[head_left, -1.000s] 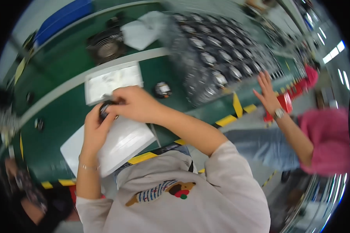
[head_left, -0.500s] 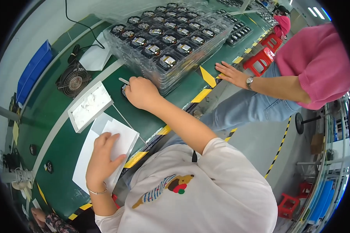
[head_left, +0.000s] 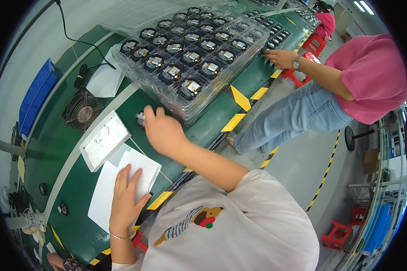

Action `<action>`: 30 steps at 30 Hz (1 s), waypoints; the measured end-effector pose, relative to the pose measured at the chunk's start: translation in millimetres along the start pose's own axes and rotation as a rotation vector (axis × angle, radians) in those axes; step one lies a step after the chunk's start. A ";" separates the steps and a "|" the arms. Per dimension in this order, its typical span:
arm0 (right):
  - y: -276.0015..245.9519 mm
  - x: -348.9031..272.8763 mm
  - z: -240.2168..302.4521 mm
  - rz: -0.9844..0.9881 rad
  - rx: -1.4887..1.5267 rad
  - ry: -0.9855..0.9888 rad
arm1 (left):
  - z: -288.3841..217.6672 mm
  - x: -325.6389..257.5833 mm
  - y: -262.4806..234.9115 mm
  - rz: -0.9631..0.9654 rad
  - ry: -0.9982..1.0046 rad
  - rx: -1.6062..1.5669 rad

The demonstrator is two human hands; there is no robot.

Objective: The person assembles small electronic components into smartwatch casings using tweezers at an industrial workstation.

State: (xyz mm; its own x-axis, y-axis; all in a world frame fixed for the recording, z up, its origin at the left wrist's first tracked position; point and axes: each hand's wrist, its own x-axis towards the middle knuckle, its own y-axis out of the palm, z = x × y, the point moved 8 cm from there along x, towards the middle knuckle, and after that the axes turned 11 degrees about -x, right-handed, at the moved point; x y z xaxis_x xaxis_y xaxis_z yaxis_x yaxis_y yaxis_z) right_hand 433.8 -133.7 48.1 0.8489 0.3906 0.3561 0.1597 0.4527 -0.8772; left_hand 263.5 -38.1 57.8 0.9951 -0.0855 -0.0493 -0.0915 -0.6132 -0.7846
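Green bench top (head_left: 90, 180) with yellow-black edge tape runs along a factory line; a small black fan (head_left: 81, 109) and a blue bin (head_left: 37, 92) sit beyond the work.

Right hand (head_left: 163, 131): fingers curled narrow around a small dark metal part (head_left: 141, 119) that shows just past the fingertips. The part is off the tray, at the near edge of the stacked clear trays (head_left: 190, 67) of like components. How firm the pinch is cannot be told; the knuckles hide it.

Left hand (head_left: 126, 201): flat and spread, palm down on a white sheet (head_left: 108, 189), holding nothing, only pinning the paper. White shallow tray (head_left: 105, 140) lies between the two hands.

Judgement on doing it well: keep the pinch on the part's body, lift clear of the tray lip before drawing it back, and keep the sheet pinned so the landing spot does not slide.

Against half a second ago: the right hand has drawn back from the tray stack toward the body, now beside the tray corner. The left hand stays on the sheet. A co-worker's hand (head_left: 280, 58) in a pink top has shifted up to the far trays.
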 end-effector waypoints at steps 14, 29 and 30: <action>-246.7 113.7 -333.3 -0.560 0.315 0.550 | -39.8 130.8 -16.4 -0.109 0.158 0.069; -53.8 291.3 -518.3 0.776 -0.359 0.324 | -8.7 177.7 7.3 -0.043 0.024 0.152; -56.2 288.8 -533.8 0.786 -0.373 0.368 | -10.9 179.8 10.2 -0.034 0.033 0.145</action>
State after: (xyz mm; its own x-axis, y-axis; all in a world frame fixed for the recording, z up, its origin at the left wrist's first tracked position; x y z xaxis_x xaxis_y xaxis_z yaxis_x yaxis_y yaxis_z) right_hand 939.0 -474.2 28.4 0.8774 0.1686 -0.4492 -0.4290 -0.1438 -0.8918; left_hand 441.1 -68.3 47.7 0.9956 -0.0939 -0.0028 -0.0492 -0.4963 -0.8667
